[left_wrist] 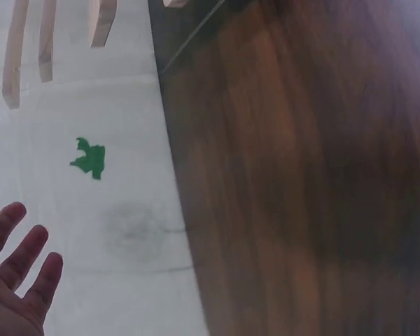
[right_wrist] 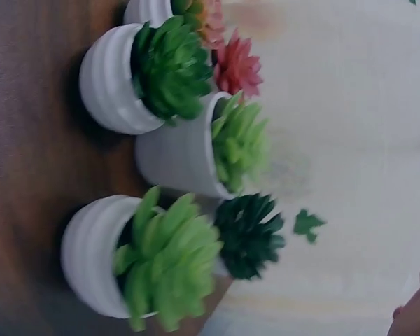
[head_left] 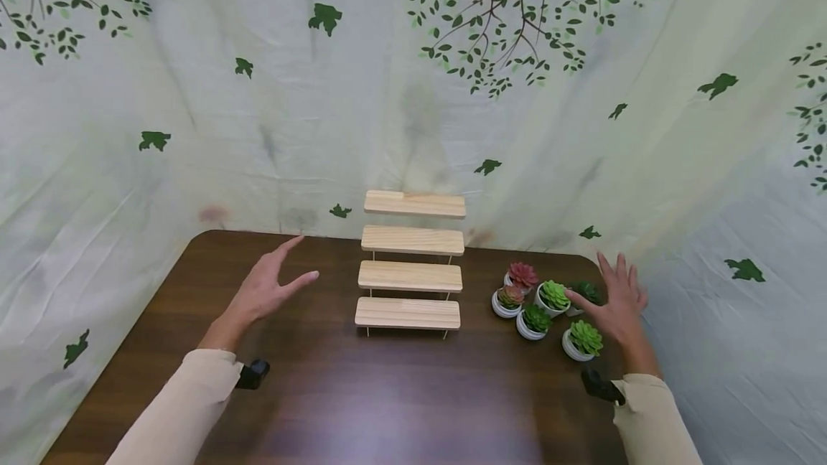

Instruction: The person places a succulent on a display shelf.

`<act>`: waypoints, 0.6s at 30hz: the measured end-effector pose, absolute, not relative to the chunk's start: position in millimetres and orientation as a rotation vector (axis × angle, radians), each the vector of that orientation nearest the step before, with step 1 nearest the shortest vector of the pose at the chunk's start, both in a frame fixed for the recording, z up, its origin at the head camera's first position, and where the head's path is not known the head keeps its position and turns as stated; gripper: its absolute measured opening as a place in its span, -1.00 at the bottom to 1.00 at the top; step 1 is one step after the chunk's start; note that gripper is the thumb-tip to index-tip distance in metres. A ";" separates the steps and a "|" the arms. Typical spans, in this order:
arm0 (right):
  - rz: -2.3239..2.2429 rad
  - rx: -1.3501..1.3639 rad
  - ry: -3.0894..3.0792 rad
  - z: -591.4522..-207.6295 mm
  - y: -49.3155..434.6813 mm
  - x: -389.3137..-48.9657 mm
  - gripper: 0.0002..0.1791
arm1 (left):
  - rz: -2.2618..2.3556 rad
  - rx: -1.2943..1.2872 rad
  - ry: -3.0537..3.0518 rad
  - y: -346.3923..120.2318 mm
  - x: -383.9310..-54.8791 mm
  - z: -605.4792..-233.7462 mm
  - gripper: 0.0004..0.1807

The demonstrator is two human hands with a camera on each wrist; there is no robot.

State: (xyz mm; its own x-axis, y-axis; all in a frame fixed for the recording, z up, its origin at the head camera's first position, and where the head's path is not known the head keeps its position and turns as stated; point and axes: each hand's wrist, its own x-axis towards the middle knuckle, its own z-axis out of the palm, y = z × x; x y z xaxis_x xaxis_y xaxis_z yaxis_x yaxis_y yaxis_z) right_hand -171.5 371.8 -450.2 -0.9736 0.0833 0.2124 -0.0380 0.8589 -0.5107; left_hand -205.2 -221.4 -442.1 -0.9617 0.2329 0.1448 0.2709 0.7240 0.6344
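Observation:
My left hand [head_left: 261,291] hovers over the left part of the table, thumb and fingers spread, holding nothing. My right hand [head_left: 617,305] is raised beside a group of small potted succulents, its fingers apart and nothing in its grasp. Closest to it are a dark green succulent [head_left: 586,294], partly hidden behind the thumb, and a light green succulent [head_left: 585,338] in a white pot. Farther left are a bright green one [head_left: 553,295], a mid-green one [head_left: 535,318], a red one [head_left: 522,275] and an orange-red one [head_left: 510,298].
A stepped wooden shelf [head_left: 409,276] with several pale boards stands at the middle of the brown table [head_left: 362,400], near its back edge. Behind and around hangs a white cloth [head_left: 310,128] printed with leaves and branches.

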 end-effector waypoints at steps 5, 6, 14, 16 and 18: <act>0.876 -0.049 -2.760 -465.1 379.6 -161.3 0.08 | -1.311 -0.329 -2.818 -214.9 -200.1 -456.6 -0.22; 0.905 -0.058 -2.745 -468.6 381.2 -159.4 0.08 | -1.358 -0.315 -2.801 -213.6 -199.2 -459.8 -0.24; 1.153 -0.217 -2.623 -497.0 389.9 -144.5 0.09 | -1.665 -0.245 -2.662 -199.3 -193.9 -485.0 -0.35; 1.199 -0.246 -2.596 -503.3 390.8 -141.2 0.09 | -1.734 -0.215 -2.646 -195.1 -192.3 -490.4 -0.37; 1.235 -0.271 -2.574 -509.2 391.0 -138.3 0.08 | -1.810 -0.194 -2.635 -190.8 -191.3 -495.7 -0.39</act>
